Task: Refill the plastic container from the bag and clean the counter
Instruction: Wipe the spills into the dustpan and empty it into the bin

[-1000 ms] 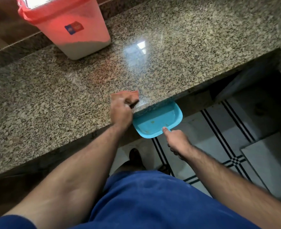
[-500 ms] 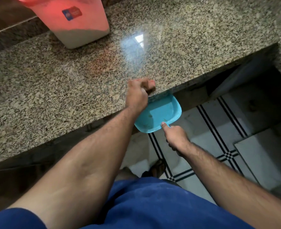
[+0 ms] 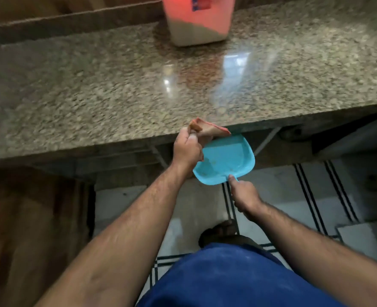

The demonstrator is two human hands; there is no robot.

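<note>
A translucent reddish plastic container [image 3: 197, 21] holding pale grain stands at the back of the granite counter [image 3: 94, 89]. My left hand [image 3: 187, 149] grips a folded pinkish-brown cloth [image 3: 207, 129] at the counter's front edge, over the pan. My right hand [image 3: 245, 197] holds the handle of a light blue dustpan [image 3: 227, 160], kept just below the counter edge. A few crumbs lie inside the dustpan. No bag is in view.
Below the counter are a dark recess and a tiled floor [image 3: 282, 191] with black stripe lines. My foot [image 3: 218, 233] and blue clothing [image 3: 227, 278] fill the bottom. A raised ledge [image 3: 72, 18] runs along the counter's back left.
The view has swung left, so the container now sits near the top centre. My left hand pulled the cloth off the counter edge over the dustpan, and the cloth has unfolded a little.
</note>
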